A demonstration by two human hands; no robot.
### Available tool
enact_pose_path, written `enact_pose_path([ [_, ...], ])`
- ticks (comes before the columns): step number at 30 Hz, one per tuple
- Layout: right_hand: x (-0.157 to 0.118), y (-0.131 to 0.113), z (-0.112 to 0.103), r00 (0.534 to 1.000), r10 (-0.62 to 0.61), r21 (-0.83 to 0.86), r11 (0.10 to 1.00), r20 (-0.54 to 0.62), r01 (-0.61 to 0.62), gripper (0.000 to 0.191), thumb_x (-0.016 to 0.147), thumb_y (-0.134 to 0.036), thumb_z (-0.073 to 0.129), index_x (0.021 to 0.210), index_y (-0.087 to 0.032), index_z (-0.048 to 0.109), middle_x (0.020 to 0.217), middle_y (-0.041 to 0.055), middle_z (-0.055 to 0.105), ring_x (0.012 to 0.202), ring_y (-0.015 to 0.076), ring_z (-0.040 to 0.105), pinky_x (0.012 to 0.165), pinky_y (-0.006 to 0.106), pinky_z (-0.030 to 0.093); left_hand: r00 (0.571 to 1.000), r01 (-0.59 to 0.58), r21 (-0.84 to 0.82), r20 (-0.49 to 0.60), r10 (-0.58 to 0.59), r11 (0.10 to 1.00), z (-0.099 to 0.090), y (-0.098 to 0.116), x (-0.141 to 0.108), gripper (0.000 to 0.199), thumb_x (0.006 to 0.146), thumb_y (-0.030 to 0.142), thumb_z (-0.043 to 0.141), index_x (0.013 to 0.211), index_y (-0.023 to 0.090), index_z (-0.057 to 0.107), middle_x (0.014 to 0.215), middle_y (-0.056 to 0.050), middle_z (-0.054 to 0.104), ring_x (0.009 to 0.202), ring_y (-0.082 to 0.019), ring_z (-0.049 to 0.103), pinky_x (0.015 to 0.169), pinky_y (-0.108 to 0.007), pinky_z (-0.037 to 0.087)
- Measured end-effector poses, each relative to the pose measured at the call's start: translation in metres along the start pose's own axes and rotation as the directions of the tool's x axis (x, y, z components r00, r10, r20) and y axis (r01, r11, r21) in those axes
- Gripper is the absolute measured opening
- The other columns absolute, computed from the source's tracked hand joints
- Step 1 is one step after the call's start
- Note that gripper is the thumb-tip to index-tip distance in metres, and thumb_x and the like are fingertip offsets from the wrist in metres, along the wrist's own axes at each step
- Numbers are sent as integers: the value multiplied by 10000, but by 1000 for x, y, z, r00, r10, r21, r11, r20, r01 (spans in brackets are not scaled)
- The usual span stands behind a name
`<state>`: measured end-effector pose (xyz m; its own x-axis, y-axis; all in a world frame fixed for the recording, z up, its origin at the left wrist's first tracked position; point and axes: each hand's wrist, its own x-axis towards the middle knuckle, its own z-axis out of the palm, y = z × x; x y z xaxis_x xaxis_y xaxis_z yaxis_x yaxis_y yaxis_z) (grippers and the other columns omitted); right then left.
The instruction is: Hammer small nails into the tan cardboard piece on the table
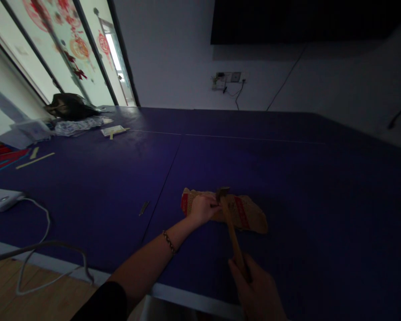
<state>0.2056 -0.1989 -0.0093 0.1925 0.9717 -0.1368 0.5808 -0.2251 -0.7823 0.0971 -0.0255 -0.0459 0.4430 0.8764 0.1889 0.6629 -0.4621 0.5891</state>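
A brown patterned cloth item with red bands (254, 217) lies flat on the dark blue table (287, 178). My left hand (203, 208) rests on its left part, fingertips pinched close to the hammer's head; what they hold, if anything, is too small to make out. My right hand (259, 290) is wrapped round the lower end of a wooden-handled hammer (231, 227). The hammer's metal head is over the middle of the cloth item, just right of my left fingertips. Left of the cloth lie a few thin metal pieces (144, 208), possibly nails.
A white device (3, 199) with a cable lies at the left edge. Red and blue strips (6, 158), yellow strips, a small white tray (112, 130) and a black bag (71, 107) are farther back left. A wall with sockets (235, 77) stands behind the table.
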Motion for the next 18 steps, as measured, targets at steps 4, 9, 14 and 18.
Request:
enact_pose_path([
  [4,0,-4,0,1000,30,39,999,0,-30,326,755,-450,414,741,-172,583,505,22,574,408,157,516,372,244,351,999,-32,11,-9,32,999,1,-1,0,125,739,255,603,788,219,712,785,12,683,709,-134,607,652,-205,431],
  [9,-8,-14,-3,996,45,118,992,-74,-36,346,752,-483,419,758,-175,579,472,-4,537,361,139,472,315,233,290,995,-95,31,-14,96,995,1,-3,-1,137,751,260,588,778,203,710,835,8,683,739,-131,608,688,-210,435],
  [14,0,-6,-4,998,40,52,998,47,-43,332,743,-460,413,714,-174,579,459,-9,521,391,146,497,370,235,350,997,-70,39,-13,71,997,2,-2,-1,120,744,247,601,772,203,709,870,4,682,778,-138,609,692,-212,433],
  [18,1,-3,-4,998,25,64,998,55,-28,335,746,-455,403,688,-175,577,476,0,532,441,153,521,412,236,375,997,-72,39,-22,73,997,2,-1,0,132,738,268,612,768,184,709,872,-13,679,783,-154,610,681,-219,428],
])
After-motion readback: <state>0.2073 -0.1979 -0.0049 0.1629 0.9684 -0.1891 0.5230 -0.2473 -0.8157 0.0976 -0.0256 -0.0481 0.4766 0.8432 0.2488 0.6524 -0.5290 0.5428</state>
